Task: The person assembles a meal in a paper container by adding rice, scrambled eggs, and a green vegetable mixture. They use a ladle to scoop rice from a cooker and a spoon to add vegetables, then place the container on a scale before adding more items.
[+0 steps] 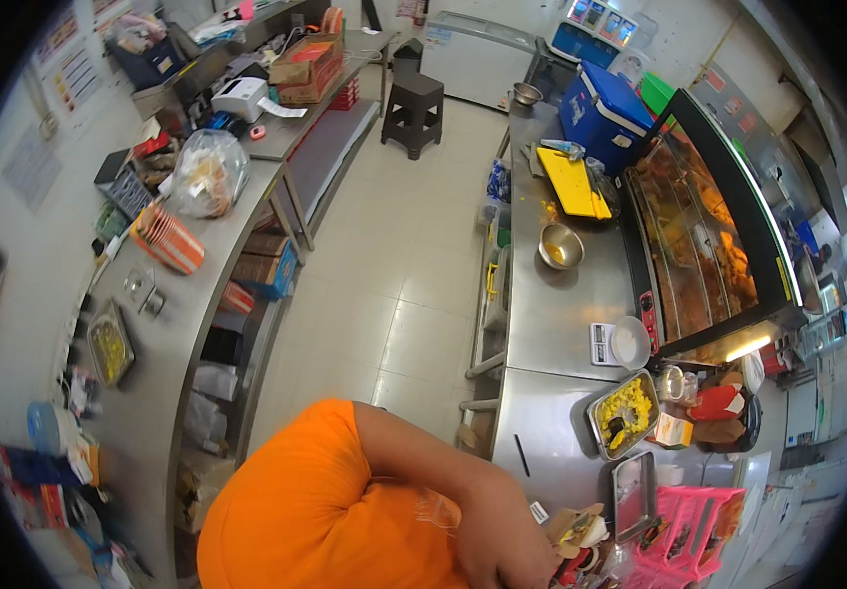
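My left arm (418, 452), in an orange sleeve (291, 481), reaches across to the right and bends down at the lower edge. The fingers of that hand do not show, so what it holds, if anything, is hidden. Outside the picture is my right hand. Closest to the arm's lower end lies a cluster of small packets and wrappers (580, 530) on the steel counter (541, 412). Beside it are a pink plastic basket (683, 535) and a shallow metal tray (633, 499). Farther up, a metal pan (624, 414) holds yellow chunks with a dark utensil.
A white kitchen scale (602, 344), metal bowl (561, 245), yellow board (573, 183) and glass food warmer (703, 226) occupy the right counter. Leftward runs another steel counter (163, 344) with striped cups (168, 239). A dark stool (413, 108) stands on the tiled aisle floor (374, 265).
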The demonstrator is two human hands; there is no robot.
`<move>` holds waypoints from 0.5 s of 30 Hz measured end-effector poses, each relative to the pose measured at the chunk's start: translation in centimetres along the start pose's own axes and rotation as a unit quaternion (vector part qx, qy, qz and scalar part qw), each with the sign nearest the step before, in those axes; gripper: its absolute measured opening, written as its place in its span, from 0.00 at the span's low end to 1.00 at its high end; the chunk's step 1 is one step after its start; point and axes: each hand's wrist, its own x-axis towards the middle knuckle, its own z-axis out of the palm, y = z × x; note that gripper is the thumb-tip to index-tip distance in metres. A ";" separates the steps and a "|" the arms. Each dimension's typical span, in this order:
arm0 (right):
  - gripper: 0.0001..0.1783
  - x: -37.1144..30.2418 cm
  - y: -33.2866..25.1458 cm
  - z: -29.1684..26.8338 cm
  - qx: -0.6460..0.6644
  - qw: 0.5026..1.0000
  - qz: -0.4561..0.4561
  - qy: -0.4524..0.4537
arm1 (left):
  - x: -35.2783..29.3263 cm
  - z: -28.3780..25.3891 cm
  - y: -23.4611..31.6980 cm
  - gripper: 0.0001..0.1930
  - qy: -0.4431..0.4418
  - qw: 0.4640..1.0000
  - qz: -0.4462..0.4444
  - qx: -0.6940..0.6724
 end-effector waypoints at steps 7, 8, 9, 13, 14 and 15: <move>0.23 -2.9 -0.4 4.7 0.019 0.999 -0.047 -0.005 | -4.4 -5.7 11.3 0.20 -0.081 0.976 -0.199 -0.022; 0.23 -3.4 -0.1 5.1 0.012 0.999 -0.052 -0.007 | -4.8 -6.6 12.2 0.20 -0.081 0.970 -0.227 -0.046; 0.22 -4.3 -0.1 7.4 -0.013 0.998 -0.053 -0.005 | -5.2 -7.1 12.8 0.21 -0.092 0.972 -0.217 -0.004; 0.20 -7.0 -2.5 16.7 -0.023 0.998 -0.023 -0.046 | -6.8 -9.2 14.2 0.22 -0.096 0.978 -0.184 0.014; 0.20 -6.7 -2.4 18.4 -0.029 0.997 -0.024 -0.066 | -6.9 -9.9 14.4 0.21 -0.098 0.979 -0.180 0.004; 0.20 -6.2 -2.5 20.0 -0.035 0.995 -0.025 -0.090 | -7.0 -10.7 14.4 0.21 -0.096 0.980 -0.176 0.002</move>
